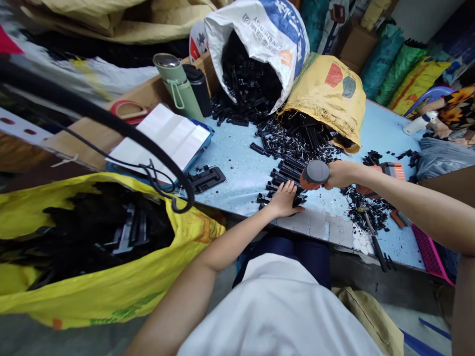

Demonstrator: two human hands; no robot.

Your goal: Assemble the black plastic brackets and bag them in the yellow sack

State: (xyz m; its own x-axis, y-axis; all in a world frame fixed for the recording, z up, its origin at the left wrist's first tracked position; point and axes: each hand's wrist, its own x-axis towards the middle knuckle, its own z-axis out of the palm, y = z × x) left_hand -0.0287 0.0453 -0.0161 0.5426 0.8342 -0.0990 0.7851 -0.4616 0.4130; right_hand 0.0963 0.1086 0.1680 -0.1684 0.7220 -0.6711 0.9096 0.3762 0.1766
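Note:
My right hand [339, 174] is wrapped around the handle of an orange and grey power drill [314, 174]. Its rounded grey back end faces me, and its tip is hidden. Beneath it lies a row of long black plastic parts [288, 170], side by side on the blue tabletop. My left hand [285, 199] rests on the near end of that row, fingers spread and touching the parts. Just beyond the row is a heap of screws and small black pieces [293, 143].
Black parts spill from a white sack [256, 44] and a yellow sack [330, 84]. On the right lie another orange tool [393, 170], a screw pile [371, 210] and a hammer-like tool [373, 235]. A yellow bag [196, 232] stands left; a black cable [148, 143] hangs above. Another person's hand [441, 130] is far right.

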